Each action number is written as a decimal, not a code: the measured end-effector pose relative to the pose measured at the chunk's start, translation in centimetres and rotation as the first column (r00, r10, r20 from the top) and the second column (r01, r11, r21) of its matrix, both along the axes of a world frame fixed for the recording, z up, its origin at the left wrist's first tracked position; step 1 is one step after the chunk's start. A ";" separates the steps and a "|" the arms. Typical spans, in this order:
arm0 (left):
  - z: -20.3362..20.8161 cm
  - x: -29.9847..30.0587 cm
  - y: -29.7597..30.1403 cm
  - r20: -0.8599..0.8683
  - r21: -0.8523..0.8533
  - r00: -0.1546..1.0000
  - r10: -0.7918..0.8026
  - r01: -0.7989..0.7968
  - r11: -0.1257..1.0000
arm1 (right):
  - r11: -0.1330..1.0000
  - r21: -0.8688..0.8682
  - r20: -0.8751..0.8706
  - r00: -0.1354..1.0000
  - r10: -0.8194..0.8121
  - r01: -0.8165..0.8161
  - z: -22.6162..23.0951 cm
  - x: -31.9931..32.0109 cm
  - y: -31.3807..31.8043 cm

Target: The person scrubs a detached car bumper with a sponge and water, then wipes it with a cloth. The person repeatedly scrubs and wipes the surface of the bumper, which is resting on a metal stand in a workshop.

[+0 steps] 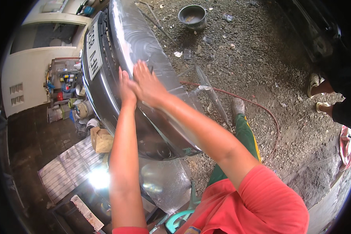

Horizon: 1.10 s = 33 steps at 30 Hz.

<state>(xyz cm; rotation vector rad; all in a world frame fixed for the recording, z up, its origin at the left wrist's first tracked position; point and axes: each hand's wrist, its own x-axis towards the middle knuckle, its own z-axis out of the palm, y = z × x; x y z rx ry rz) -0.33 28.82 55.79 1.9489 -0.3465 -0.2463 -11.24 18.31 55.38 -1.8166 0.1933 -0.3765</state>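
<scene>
While my fingers lie spread and flat, both palms press against the silver car bumper (144, 50), gripping nothing. My right hand (149, 85) is splayed wide on the sanded, whitish patch of the panel; my left hand (125, 86) sits just beside it, fingers straight and close together, the two hands touching at the thumb side. Neither hand closes around anything (they only bear on the skin of the panel).

From my fingers the bumper lies straight ahead and under them. Its long axis runs away from me toward the top of the view and back down past my forearms to a rounded end near my knees. My right hand reaches slightly further up the panel than my left. A white licence plate (93, 48) sits on the bumper's left face, well to the left of my left hand.

Beyond the panel the ground is loose grey gravel (257, 58). A red hose (273, 121) curves across it to my right, and a dark round basin (192, 16) stands near the bumper's far end. To my left a shelf of cans and bottles (64, 87) stands against a pale wall, with a cardboard box (101, 139) near it. Another person's sandalled feet (319, 93) stand at the right edge.
</scene>
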 end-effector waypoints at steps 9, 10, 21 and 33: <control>1.5 -2.1 -0.6 0.161 0.252 0.987 -0.001 -0.040 0.967 | 0.999 0.000 -0.118 0.992 0.040 -0.040 -2.6 -17.6 7.1; 1.6 -2.0 -0.8 0.170 0.269 0.985 -0.004 -0.043 0.962 | 0.999 -0.032 -0.107 0.994 0.027 -0.030 -2.6 -16.6 7.3; 2.5 -2.2 -1.1 0.173 0.386 0.985 -0.005 -0.064 0.920 | 0.995 -0.085 -0.110 0.992 -0.061 0.051 -1.0 -15.1 7.8; 2.1 -1.8 -0.5 0.319 0.426 0.947 -0.039 -0.107 0.898 | 0.971 -0.239 -0.025 0.999 -0.028 0.021 0.2 -11.9 6.0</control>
